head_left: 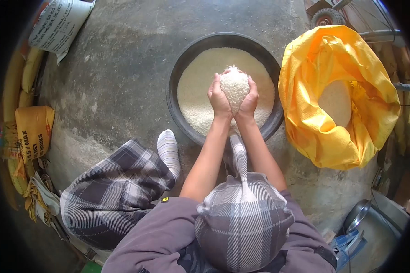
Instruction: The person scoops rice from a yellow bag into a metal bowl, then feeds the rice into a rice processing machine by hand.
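My left hand and my right hand are cupped side by side, with the wrists close together. A heaped mound of white rice fills the bowl they form, and the fingers curl up around its sides. Below them is a wide, round dark tub holding a broad layer of loose rice. Right of the tub, close by its rim, stands a yellow woven sack with its mouth folded wide; more rice shows inside.
Printed sacks, one white and one orange, lie along the left. My plaid-covered leg and socked foot rest on the concrete floor. A small wheel is behind the yellow sack. At lower right sits a metal pot.
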The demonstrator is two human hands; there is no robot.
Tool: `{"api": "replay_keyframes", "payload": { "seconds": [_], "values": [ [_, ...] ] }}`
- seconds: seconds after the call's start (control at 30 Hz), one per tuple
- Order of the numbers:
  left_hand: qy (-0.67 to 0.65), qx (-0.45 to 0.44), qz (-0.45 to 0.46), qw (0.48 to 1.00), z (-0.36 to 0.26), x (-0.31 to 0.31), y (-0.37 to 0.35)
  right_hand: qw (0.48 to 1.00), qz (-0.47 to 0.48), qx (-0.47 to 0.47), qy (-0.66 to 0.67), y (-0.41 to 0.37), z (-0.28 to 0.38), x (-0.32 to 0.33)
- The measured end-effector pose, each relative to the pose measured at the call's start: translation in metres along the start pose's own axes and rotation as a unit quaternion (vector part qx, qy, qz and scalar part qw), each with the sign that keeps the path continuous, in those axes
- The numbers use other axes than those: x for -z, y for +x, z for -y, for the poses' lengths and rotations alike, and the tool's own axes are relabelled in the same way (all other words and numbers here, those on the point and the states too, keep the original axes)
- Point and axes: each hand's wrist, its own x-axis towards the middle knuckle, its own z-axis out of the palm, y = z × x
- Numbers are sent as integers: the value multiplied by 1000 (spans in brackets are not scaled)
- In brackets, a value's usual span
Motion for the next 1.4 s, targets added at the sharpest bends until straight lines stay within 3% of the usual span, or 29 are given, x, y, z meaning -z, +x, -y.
{"api": "replay_keyframes", "payload": {
  "seconds": [0.07,0.2,0.43,0.53,0.6,0.67,0.73,0.77,0.83,0.87,0.9,0.97,1.0,1.03,1.07,1.1,1.13,1.17,1.2,1.23,1.27,1.3,1.33,1.37,1.4],
  "values": [
    [12,1,20,1000,-13,-16,-10,990,62,-48,118,-11,18,-19],
    [-5,31,64,997,-26,-57,-22,983,56,-44,168,-38,72,-61],
    [119,39,185,975,-25,-191,-67,980,28,90,174,-41,190,-86],
    [185,111,221,951,21,-243,-83,970,-74,218,76,-25,256,-59],
    [365,175,227,886,52,-274,-93,962,-110,248,39,-5,298,-27],
    [559,118,229,788,89,-285,-104,952,-184,78,234,9,339,-3],
    [520,156,277,793,100,-274,-92,954,-236,181,-46,28,358,43],
    [485,192,325,789,90,-276,-88,953,-233,186,-48,23,366,38],
    [524,189,439,705,48,-259,-65,912,-247,135,-298,1,375,36],
    [495,202,443,720,24,-248,-58,912,-249,136,-297,-5,373,37],
    [464,116,465,745,11,-228,-41,857,-158,140,-470,-10,362,36],
    [539,-136,332,762,-14,-204,-35,700,-12,91,-708,-22,332,11],
    [544,-133,333,758,-15,-193,-32,620,38,48,-782,-27,316,-13],
    [643,-363,213,639,-11,-180,-26,521,79,43,-849,-17,296,-10],
    [682,-560,75,464,-8,-169,-21,413,118,37,-902,-6,277,0],
    [752,-454,68,472,2,-161,-20,379,123,76,-914,-4,262,18],
    [751,-457,70,472,-3,-166,-18,343,126,115,-924,-11,256,17],
    [764,-235,219,559,-8,-172,-16,275,163,-34,-947,-8,265,12],
    [718,5,353,599,-9,-177,-16,276,155,-32,-948,-9,273,13],
    [725,-69,355,586,-5,-178,-22,209,188,0,-960,-11,283,14],
    [724,-72,363,583,-7,-185,-24,143,220,29,-965,-11,293,20],
    [704,-88,351,611,-11,-192,-25,116,201,73,-970,-2,302,32],
    [683,-103,338,639,-15,-199,-28,120,195,73,-971,8,314,43],
    [616,-147,310,709,-21,-208,-36,122,139,89,-979,16,325,53],
    [616,-148,317,705,-35,-223,-45,124,81,107,-983,22,338,62]
  ]
}}
